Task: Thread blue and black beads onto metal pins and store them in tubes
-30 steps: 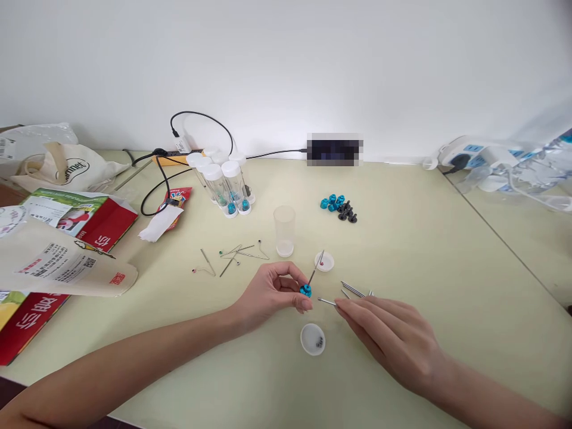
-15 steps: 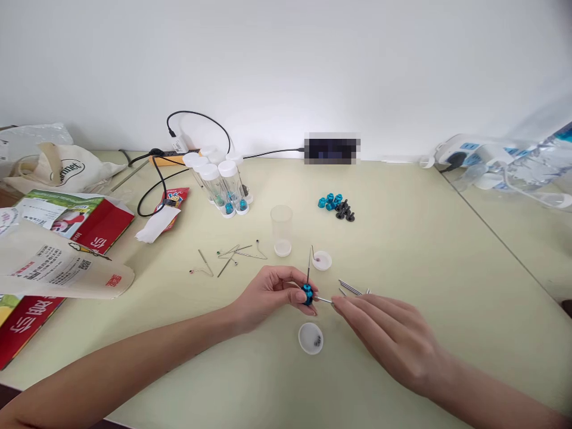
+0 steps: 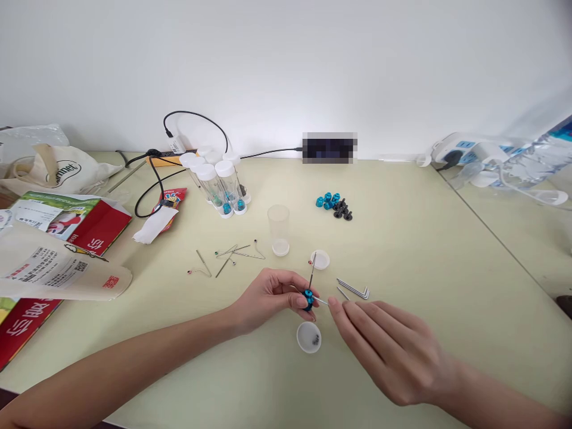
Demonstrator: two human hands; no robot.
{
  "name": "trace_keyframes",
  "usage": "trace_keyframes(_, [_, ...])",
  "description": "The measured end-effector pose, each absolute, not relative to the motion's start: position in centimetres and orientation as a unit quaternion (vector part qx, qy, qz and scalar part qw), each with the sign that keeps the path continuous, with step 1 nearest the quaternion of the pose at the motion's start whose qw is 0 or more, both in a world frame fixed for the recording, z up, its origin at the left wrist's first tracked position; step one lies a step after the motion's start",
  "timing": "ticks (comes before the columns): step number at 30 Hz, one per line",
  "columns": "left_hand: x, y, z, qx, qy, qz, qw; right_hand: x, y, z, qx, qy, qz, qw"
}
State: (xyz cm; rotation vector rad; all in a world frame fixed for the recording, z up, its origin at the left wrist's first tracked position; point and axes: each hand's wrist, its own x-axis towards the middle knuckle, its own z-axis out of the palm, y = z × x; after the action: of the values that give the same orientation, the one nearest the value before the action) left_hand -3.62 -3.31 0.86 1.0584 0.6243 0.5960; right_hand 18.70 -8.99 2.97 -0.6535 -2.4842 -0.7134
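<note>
My left hand (image 3: 279,292) pinches a small blue metal knob (image 3: 308,300) between thumb and fingers. A thin metal rod (image 3: 311,275) stands up out of the knob, with a small red tip near its top end. The fingers of my right hand (image 3: 393,345) are closed on a thin hex key (image 3: 320,301), whose end meets the knob's right side. Below the knob lies a white cap (image 3: 304,342) with tiny dark screws (image 3: 316,339) in it. Behind my hands is another white cap (image 3: 322,260). More hex keys (image 3: 355,289) rest just beyond my right fingers.
A clear tube (image 3: 279,229) stands mid-table; several capped tubes (image 3: 226,185) stand back left. Bent thin rods (image 3: 235,253) lie left. Blue knobs (image 3: 328,199) and black parts (image 3: 343,210) sit behind. Bags and boxes (image 3: 58,256) crowd the left; a power strip (image 3: 465,155) is back right.
The rod in the knob has turned, its red tip now on the other face and farther left. My right hand has shifted slightly down, uncovering more of the hex keys; the view moved a little.
</note>
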Motion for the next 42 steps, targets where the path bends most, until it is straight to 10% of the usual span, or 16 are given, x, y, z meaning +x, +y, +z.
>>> trace_keyframes(22, [-3.5, -3.5, 0.6, 0.499, 0.299, 0.278, 0.764, 18.2, -8.9, 3.0, -0.257, -0.909, -0.203, 0.259])
trace_keyframes(34, [-3.4, -4.1, 1.1, 0.572, 0.308, 0.286, 0.704, 17.1, -8.1, 4.1, -0.496, -0.437, 0.718, 0.218])
trace_keyframes(39, [-3.3, -4.4, 1.1, 0.596, 0.327, 0.277, 0.679, 17.1, -8.1, 3.5, -0.489, -0.501, 0.674, 0.237])
trace_keyframes(42, [-3.3, -4.1, 1.1, 0.587, 0.337, 0.292, 0.675, 17.7, -8.3, 2.7, -0.526, -0.683, 0.433, 0.265])
